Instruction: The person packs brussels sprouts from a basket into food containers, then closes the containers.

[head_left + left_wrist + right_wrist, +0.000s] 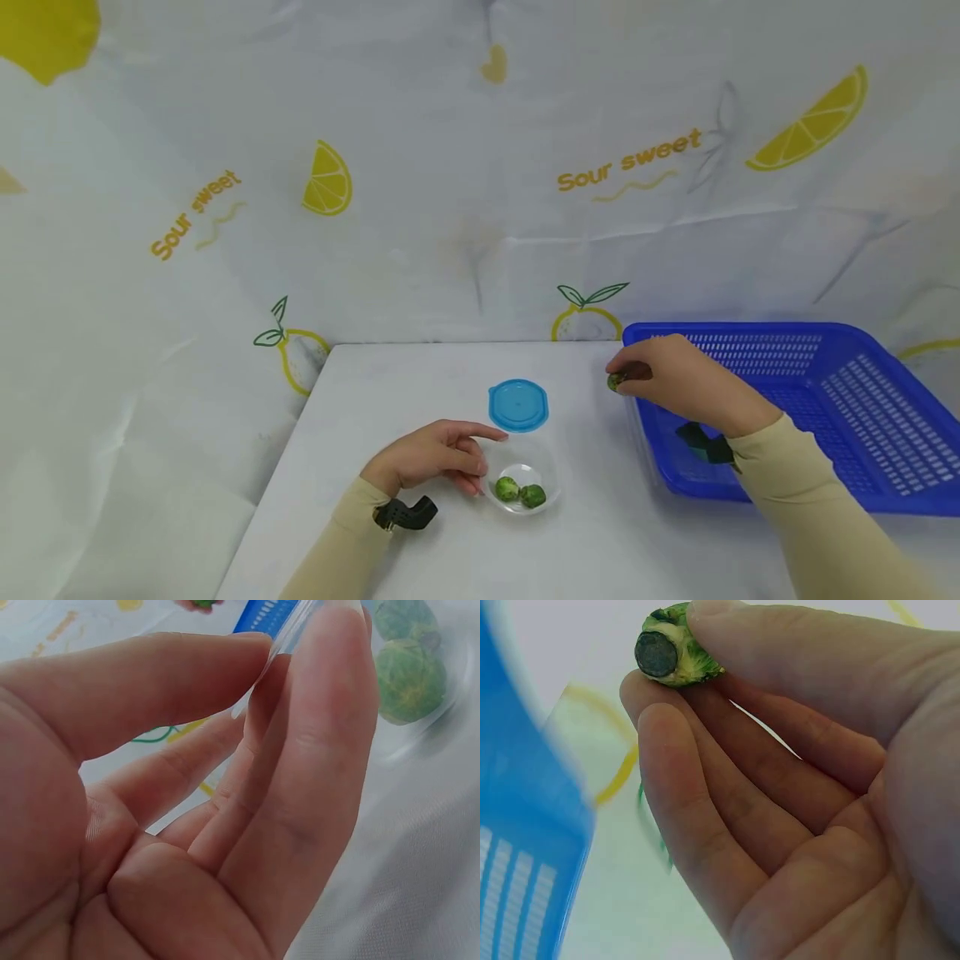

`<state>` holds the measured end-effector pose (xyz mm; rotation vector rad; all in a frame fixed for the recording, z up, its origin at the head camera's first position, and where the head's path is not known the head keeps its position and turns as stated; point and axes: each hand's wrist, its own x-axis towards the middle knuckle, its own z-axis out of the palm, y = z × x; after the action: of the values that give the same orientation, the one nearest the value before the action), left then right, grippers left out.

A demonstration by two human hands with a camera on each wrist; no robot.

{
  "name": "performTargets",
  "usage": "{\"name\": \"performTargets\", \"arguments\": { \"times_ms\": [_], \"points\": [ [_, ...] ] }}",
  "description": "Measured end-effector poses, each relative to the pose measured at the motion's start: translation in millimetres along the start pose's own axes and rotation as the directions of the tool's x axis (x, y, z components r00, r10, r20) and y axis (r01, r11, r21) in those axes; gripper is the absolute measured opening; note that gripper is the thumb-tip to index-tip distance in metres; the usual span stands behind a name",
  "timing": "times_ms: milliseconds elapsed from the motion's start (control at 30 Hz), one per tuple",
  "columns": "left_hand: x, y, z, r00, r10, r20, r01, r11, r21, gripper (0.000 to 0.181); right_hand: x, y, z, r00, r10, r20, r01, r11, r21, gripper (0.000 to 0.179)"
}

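A clear round plastic container [542,454] stands on the table with two Brussels sprouts [521,492] lying in its bottom. My left hand [435,454] pinches the container's near-left rim between thumb and fingers; in the left wrist view the thin clear edge runs between the fingertips [334,667]. My right hand [675,379] is raised at the left edge of the blue basket and pinches another Brussels sprout [676,646]. Its dark cut stem end faces the right wrist camera, with the thumb on top and fingers beneath.
A light blue lid [518,405] lies flat just behind the container. The large blue plastic basket [757,333] takes up the right side of the table [405,375]. Behind the table hangs a white sheet printed with lemons [327,179].
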<state>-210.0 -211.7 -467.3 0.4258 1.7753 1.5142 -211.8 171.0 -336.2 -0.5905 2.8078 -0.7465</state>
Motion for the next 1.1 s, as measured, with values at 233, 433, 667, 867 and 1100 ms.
{"name": "performTargets", "arguments": {
  "times_ms": [233, 433, 667, 867, 1100],
  "points": [
    [0.2, 2.0, -0.2, 1.000, -0.013, 0.003, 0.013, 1.000, -0.010, 0.054, 12.9, -35.9, 37.6, 0.995, -0.101, -0.017, 0.102, 0.992, 0.070, 0.021],
    [2.0, 4.5, 0.4, 1.000, -0.006, 0.008, 0.006, 1.000, -0.019, 0.052, 22.1, -50.9, 67.6, 0.986, -0.167, -0.005, 0.167, 0.983, 0.077, 0.020],
    [2.3, 5.0, -0.7, 1.000, 0.000, 0.028, 0.001, 0.999, -0.039, 0.053, 23.8, -58.8, 96.9, 0.974, -0.225, 0.029, 0.220, 0.967, 0.125, 0.020],
    [2.5, 1.9, 0.3, 0.999, 0.010, 0.035, -0.008, 0.999, -0.039, 0.051, 22.2, -64.5, 114.8, 0.973, -0.222, 0.057, 0.213, 0.967, 0.138, 0.023],
    [-0.3, 0.9, -0.2, 1.000, 0.004, 0.027, -0.002, 0.998, -0.055, 0.051, 28.0, -74.2, 126.9, 0.967, -0.240, 0.083, 0.233, 0.969, 0.086, 0.020]
  ]
}}
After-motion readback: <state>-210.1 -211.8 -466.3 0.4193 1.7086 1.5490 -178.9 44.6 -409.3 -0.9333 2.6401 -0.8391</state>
